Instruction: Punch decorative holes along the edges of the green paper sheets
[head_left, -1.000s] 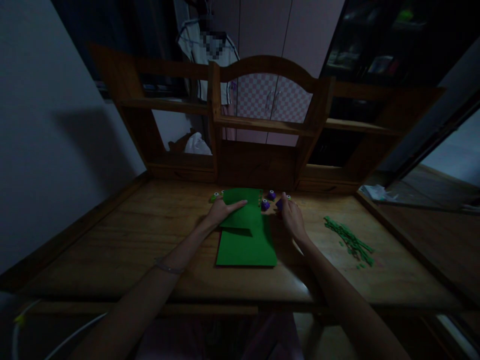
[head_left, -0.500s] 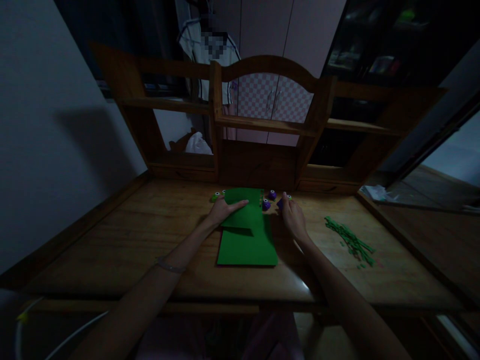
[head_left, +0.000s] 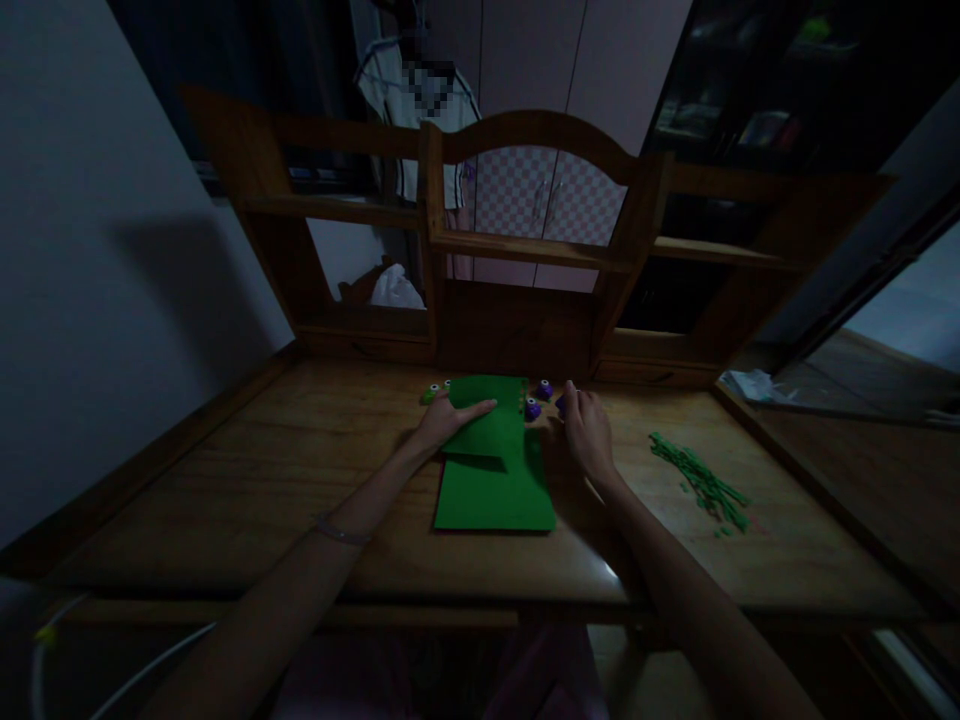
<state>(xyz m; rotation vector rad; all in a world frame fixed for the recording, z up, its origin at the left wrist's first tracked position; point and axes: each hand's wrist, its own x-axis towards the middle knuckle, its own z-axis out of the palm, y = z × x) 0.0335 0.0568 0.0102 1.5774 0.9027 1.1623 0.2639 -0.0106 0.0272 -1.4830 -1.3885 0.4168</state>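
A green sheet (head_left: 486, 425) lies over the upper part of a larger green sheet or stack (head_left: 491, 500) on the desk. My left hand (head_left: 444, 420) rests on the upper sheet's left side, thumb stretched out across it. To the right of the sheets, my right hand (head_left: 587, 430) is closed round a small purple piece (head_left: 560, 403), mostly hidden by the fingers. Two purple pieces with eye-like spots, one farther back (head_left: 545, 390) and one nearer (head_left: 532, 409), sit between the sheets and my right hand. A light green piece (head_left: 430, 394) lies beyond my left hand.
A pile of thin green strips (head_left: 701, 480) with small scraps lies on the right of the wooden desk (head_left: 300, 480). Wooden shelving (head_left: 517, 330) stands along the back edge. A white wall (head_left: 150, 250) is at the left.
My right hand has shifted very slightly, and less of the purple piece shows at its fingertips. My left hand and the sheets look the same.
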